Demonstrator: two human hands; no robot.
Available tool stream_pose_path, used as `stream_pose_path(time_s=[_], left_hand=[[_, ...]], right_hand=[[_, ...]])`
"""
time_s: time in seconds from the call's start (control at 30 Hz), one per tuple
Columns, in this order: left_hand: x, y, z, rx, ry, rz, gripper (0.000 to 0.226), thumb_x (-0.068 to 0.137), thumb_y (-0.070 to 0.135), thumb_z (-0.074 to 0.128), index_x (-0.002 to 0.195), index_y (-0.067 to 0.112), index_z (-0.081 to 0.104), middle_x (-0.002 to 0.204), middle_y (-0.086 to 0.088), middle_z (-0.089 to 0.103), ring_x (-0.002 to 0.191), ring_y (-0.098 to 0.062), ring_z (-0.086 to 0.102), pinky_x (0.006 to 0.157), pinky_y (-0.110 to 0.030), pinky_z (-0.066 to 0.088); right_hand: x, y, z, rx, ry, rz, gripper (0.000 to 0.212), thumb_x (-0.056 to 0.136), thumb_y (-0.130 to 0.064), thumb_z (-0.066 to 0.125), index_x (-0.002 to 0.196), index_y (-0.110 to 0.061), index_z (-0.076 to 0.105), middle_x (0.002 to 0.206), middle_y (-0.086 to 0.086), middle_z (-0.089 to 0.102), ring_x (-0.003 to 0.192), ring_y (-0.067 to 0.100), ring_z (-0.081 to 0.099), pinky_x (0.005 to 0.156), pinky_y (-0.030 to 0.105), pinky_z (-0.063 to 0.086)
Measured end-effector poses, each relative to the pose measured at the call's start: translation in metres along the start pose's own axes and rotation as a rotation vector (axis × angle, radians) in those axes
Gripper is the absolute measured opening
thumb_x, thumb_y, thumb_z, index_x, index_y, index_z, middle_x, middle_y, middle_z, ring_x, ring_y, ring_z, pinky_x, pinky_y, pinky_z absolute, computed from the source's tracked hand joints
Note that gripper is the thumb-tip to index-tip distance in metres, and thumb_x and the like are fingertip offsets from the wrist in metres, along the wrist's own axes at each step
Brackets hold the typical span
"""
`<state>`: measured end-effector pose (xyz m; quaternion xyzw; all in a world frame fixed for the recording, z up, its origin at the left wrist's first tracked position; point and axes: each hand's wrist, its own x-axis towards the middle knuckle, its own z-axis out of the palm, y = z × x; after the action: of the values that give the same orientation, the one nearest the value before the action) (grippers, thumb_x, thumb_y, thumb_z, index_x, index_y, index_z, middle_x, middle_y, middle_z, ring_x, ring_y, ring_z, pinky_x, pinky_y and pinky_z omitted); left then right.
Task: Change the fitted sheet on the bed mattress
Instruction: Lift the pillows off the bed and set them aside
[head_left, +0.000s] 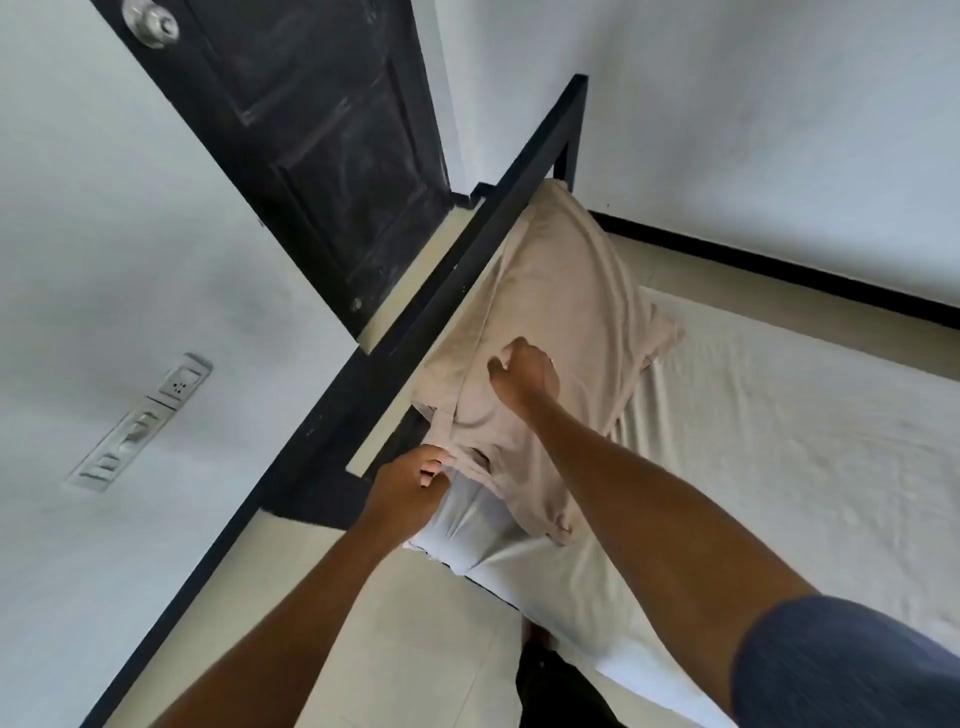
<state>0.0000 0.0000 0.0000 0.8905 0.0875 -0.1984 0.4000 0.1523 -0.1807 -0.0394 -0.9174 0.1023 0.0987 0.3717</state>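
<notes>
Fitted sheet (779, 457) white, wrinkled | pillow (561, 291) beige | frame (465, 249) black | wall (779, 104) white

The pillowcase (561, 322) is soft beige cloth, matt and loosely creased. The fitted sheet (779, 441) is white cloth with a faintly crinkled, matt surface. The bed frame (467, 249) looks like black metal bar with a dull painted finish. The door (322, 130) is dark panelled wood, scuffed and chalky, and carries a shiny metal knob (150, 22). The wall (104, 260) is matt and slightly mottled, the switch plate (140, 421) pale plastic, the floor (415, 623) smooth pale tile, the sleeve (857, 665) blue-grey woven cloth.
</notes>
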Motion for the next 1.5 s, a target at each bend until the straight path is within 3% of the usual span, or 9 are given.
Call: stream_pose_path(time_s=[0.17,0.37,0.53,0.67,0.83,0.97,1.13,1.37,1.5], left_hand=[[0.048,0.007,0.0,-0.005,0.027,-0.067,0.028,0.098,0.016,0.06,0.124,0.024,0.066,0.113,0.007,0.071,0.099,0.003,0.065,0.077,-0.001,0.044],[0.089,0.025,-0.006,0.066,0.016,-0.014,0.028,0.097,0.013,0.063,0.125,0.017,0.067,0.112,0.003,0.072,0.1,-0.001,0.066,0.081,-0.001,0.045],[0.127,0.062,-0.001,0.169,0.032,0.05,0.036,0.098,0.021,0.06,0.133,0.015,0.06,0.127,-0.002,0.066,0.117,-0.018,0.062,0.1,-0.032,0.053],[0.203,0.082,0.021,0.452,0.053,0.019,0.062,0.095,0.04,0.06,0.144,0.006,0.045,0.144,-0.016,0.052,0.132,-0.035,0.049,0.108,-0.051,0.044],[0.282,0.084,0.059,0.356,0.128,-0.326,0.124,0.074,0.06,0.081,0.158,-0.004,0.015,0.16,-0.027,0.031,0.147,-0.043,0.031,0.122,-0.052,0.022],[0.279,0.103,0.084,0.384,0.144,-0.199,0.084,0.072,0.056,0.084,0.132,0.005,0.056,0.134,-0.017,0.063,0.121,-0.038,0.061,0.098,-0.044,0.048],[0.236,0.175,0.121,0.04,-0.016,0.003,0.039,0.076,0.027,0.085,0.102,0.002,0.067,0.097,-0.013,0.07,0.095,-0.034,0.069,0.071,-0.036,0.05],[0.17,0.26,0.161,-0.57,-0.399,0.209,0.027,0.077,-0.011,0.079,0.098,0.005,0.076,0.096,-0.004,0.079,0.091,-0.017,0.075,0.081,-0.027,0.06],[0.168,0.252,0.221,-0.62,-0.457,0.004,0.033,0.075,-0.005,0.082,0.107,-0.001,0.075,0.105,-0.014,0.077,0.094,-0.025,0.075,0.081,-0.032,0.061]], right_hand=[[0.07,-0.029,0.02,-0.16,-0.051,0.098,0.055,0.094,-0.062,0.056,0.121,-0.015,0.061,0.112,0.005,0.067,0.106,0.03,0.064,0.082,0.037,0.045],[0.089,-0.002,0.031,-0.118,-0.1,0.08,0.02,0.091,-0.023,0.053,0.106,-0.016,0.065,0.107,0.011,0.072,0.104,0.036,0.066,0.089,0.04,0.049],[0.049,0.051,0.002,-0.018,-0.139,0.118,0.019,0.085,-0.034,0.061,0.078,-0.017,0.058,0.089,0.009,0.071,0.092,0.036,0.065,0.08,0.036,0.048],[0.012,0.099,-0.029,0.014,-0.114,0.146,0.016,0.087,-0.029,0.067,0.083,-0.013,0.066,0.087,0.003,0.071,0.086,0.026,0.067,0.072,0.034,0.052],[-0.022,0.154,-0.054,0.109,0.061,0.211,0.008,0.091,-0.027,0.068,0.085,-0.023,0.068,0.087,-0.009,0.072,0.086,0.013,0.068,0.077,0.032,0.055],[-0.043,0.186,-0.073,0.185,0.127,0.323,0.004,0.093,-0.03,0.069,0.09,-0.027,0.067,0.09,-0.011,0.072,0.086,0.008,0.068,0.075,0.029,0.054],[-0.053,0.219,-0.107,0.371,0.197,0.541,0.02,0.095,-0.037,0.071,0.105,-0.02,0.068,0.088,0.0,0.075,0.082,0.005,0.067,0.068,0.018,0.044],[-0.045,0.304,-0.168,0.824,0.116,0.772,0.114,0.055,-0.101,0.058,0.138,-0.021,0.059,0.135,0.0,0.062,0.122,0.024,0.059,0.109,0.049,0.047],[-0.054,0.378,-0.209,1.099,0.181,0.901,0.106,0.055,-0.084,0.08,0.139,-0.023,0.06,0.127,0.001,0.071,0.114,0.025,0.069,0.105,0.046,0.051]])
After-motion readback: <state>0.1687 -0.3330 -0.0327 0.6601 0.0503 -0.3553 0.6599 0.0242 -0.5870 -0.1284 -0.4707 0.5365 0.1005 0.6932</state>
